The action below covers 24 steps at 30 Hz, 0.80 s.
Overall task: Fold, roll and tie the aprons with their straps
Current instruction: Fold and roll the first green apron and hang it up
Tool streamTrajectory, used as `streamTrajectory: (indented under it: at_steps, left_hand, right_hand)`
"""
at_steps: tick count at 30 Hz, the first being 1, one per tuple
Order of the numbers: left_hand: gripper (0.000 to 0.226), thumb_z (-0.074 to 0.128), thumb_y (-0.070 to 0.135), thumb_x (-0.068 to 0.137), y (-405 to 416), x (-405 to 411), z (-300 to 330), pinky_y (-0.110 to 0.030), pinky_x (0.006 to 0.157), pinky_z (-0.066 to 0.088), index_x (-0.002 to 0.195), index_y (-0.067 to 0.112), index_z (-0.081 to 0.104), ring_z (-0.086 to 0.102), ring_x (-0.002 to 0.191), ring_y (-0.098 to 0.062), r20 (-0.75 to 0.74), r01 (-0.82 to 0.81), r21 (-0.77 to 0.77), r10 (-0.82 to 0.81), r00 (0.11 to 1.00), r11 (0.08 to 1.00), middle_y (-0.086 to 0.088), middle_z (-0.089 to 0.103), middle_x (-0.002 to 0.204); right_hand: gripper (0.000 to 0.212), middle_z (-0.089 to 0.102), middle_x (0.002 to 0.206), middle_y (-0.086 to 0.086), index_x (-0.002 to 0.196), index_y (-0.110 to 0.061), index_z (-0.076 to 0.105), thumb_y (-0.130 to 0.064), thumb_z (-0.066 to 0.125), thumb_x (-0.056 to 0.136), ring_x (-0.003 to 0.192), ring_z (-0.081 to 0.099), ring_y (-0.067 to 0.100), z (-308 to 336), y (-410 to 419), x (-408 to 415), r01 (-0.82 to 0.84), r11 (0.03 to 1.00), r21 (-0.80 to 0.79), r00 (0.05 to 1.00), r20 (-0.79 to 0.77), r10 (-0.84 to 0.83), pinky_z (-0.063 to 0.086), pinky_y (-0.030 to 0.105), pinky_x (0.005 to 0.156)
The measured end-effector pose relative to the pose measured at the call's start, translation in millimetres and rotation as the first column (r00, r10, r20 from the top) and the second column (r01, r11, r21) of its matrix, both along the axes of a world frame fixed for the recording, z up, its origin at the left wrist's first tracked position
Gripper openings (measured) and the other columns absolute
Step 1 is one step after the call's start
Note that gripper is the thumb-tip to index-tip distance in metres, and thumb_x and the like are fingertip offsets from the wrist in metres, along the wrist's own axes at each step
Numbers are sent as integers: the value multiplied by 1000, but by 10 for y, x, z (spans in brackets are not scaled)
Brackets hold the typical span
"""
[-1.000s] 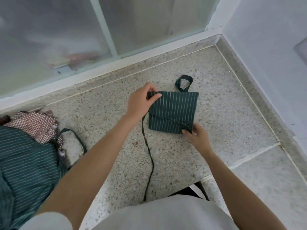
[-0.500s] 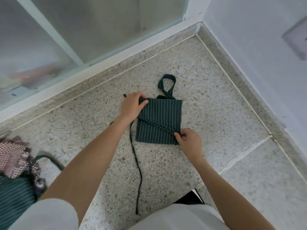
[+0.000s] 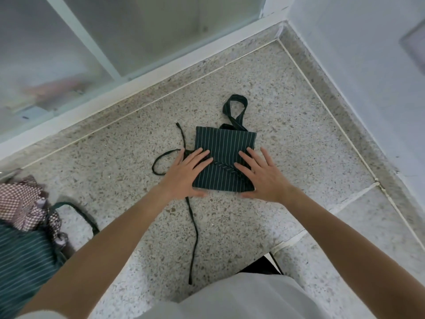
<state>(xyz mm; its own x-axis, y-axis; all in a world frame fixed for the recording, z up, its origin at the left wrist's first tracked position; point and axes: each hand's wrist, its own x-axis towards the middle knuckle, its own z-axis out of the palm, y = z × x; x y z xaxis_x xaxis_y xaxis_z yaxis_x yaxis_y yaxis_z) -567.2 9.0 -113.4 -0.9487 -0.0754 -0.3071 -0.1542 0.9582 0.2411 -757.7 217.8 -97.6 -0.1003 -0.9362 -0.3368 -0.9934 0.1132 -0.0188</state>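
A dark green striped apron point(image 3: 225, 146), folded into a small square, lies on the speckled floor point(image 3: 287, 125). Its neck loop point(image 3: 234, 109) sticks out at the far side. One thin waist strap point(image 3: 194, 233) trails toward me and another strap point(image 3: 165, 157) loops out to the left. My left hand point(image 3: 186, 173) lies flat with straight fingers on the near left part of the fold. My right hand point(image 3: 262, 176) presses flat on the near right corner, fingers spread.
A pile of more aprons, green striped point(image 3: 20, 261) and red checked point(image 3: 20, 203), lies at the left edge. A glass partition with a white frame point(image 3: 128, 65) runs along the far side, and a wall point(image 3: 368, 65) closes the right. My light clothing point(image 3: 241, 295) fills the bottom.
Both hands let go of the apron's edges and now lie flat on its near half. The left strap has dropped into a loop on the floor.
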Motion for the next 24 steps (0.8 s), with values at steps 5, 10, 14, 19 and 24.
streamTrajectory:
  at_steps: [5, 10, 14, 19, 24]
  left_hand:
    - [108, 60, 76, 63, -155, -41, 47, -47, 112, -11, 148, 25, 19, 8, 142, -22, -16, 20, -21, -20, 1000, 1000, -4, 21, 152]
    - [111, 62, 74, 64, -233, -20, 21, -42, 114, -12, 150, 22, 15, 10, 144, -21, -31, 55, -1, -55, 998, 998, -4, 17, 155]
    - [107, 61, 72, 67, -246, 31, -25, -38, 113, -16, 149, 22, 13, 0, 142, -11, -55, 30, 68, -26, 998, 997, 5, 10, 155]
    - [69, 64, 55, 78, -68, -64, 149, -37, 111, 27, 136, 28, 40, 37, 132, -18, 42, -465, 521, 522, 852, 716, 4, 47, 139]
    - [42, 49, 55, 88, 25, -391, 176, -15, 63, 42, 101, 17, 60, 60, 82, -8, 20, -750, 500, 861, 509, 432, 9, 63, 92]
  right_hand:
    - [82, 49, 136, 18, 129, -7, 51, -64, 63, 71, 129, 42, 36, -7, 19, 7, -98, 983, -158, 995, -50, 91, 17, 49, 112]
    - [69, 57, 122, 14, 123, -6, 55, -56, 63, 75, 119, 52, 32, -83, 34, -48, -149, 968, -200, 989, -46, 143, 19, 50, 112]
    - [40, 67, 102, 5, 108, -14, 63, -44, 46, 88, 93, 66, 17, -35, -73, -194, -94, 953, -287, 988, 89, 124, 22, 48, 114]
    - [23, 71, 85, 3, 101, -13, 66, -31, 55, 93, 70, 67, 15, 201, -338, -284, 612, 766, -197, 694, 599, -400, 51, 27, 84]
    - [37, 64, 82, -1, 106, -15, 59, -48, 53, 90, 72, 62, 19, 189, -573, -292, 846, 528, -69, 478, 536, -696, 46, 29, 60]
